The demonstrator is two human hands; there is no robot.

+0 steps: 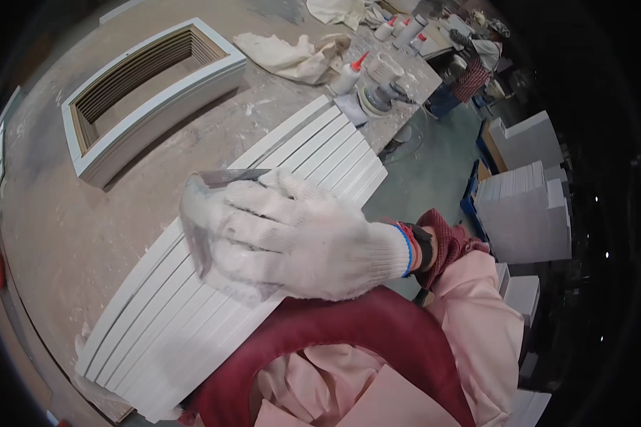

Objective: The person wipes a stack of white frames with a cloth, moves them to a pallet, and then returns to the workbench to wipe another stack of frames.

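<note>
Gloved right hand pressed flat, fingers barely parted, over a greyish sheet on the white slatted panel at the table's edge, left hand barely visible below (its grip I cannot tell), white red-tipped bottle beyond, contents hidden.

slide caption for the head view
A gloved right hand rests with a greyish sheet on white slats; beyond, a hollow white frame sits on the worktable.
</note>
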